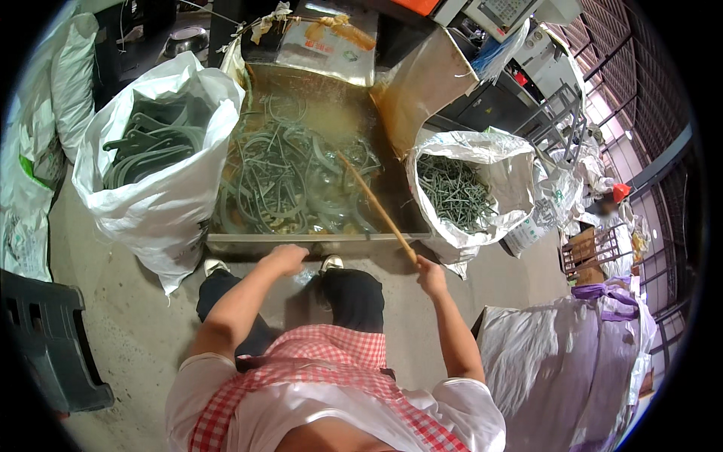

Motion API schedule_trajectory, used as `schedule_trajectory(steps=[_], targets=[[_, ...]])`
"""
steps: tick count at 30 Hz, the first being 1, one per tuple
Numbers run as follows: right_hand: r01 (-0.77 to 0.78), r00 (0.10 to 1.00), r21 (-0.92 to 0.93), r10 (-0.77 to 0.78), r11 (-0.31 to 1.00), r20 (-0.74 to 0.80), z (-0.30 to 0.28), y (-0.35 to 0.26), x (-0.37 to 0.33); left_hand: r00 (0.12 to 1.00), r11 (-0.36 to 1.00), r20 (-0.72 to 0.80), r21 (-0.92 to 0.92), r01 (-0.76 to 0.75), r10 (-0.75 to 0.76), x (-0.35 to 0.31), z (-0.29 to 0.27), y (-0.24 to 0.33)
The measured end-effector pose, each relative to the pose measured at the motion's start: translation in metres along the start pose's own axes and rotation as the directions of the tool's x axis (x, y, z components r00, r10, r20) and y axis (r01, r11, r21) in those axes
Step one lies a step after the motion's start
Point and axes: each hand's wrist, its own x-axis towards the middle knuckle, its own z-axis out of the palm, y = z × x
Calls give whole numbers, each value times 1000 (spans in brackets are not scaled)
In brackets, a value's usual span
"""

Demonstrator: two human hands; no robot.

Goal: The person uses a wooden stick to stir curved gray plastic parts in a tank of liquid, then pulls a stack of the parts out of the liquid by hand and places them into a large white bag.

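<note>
My right hand [431,276] is closed round the lower end of a wooden stick [376,205]. The stick slants up and left, its far tip reaching into a metal trough of water [324,245]. Curved grey-green plastic parts [273,181] lie in a tangle in the cloudy water, partly under its surface. By the trough's front rim, my left hand [285,260] is closed with its fingers curled down. A blurred, clear patch shows just below it; whether the hand holds anything is hidden.
A white woven sack [162,215] of curved grey-green parts stands left of the trough. Another white sack [520,162] on the right holds thin grey-green pieces [452,188]. A dark plastic stool [53,343] is at left, a large whitish-purple sack [557,361] at right. Machinery [497,19] stands behind.
</note>
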Motion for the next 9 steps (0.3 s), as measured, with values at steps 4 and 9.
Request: schedule_trajectory(steps=[4,9], targets=[[-119,991,-74,113,990,-74,-34,-1,-56,1000,1000,10,-20,16,-16,4,6,-1],[-168,979,-290,126,942,-157,-60,-15,-109,997,1000,70,17,6,-7,7,0,9]])
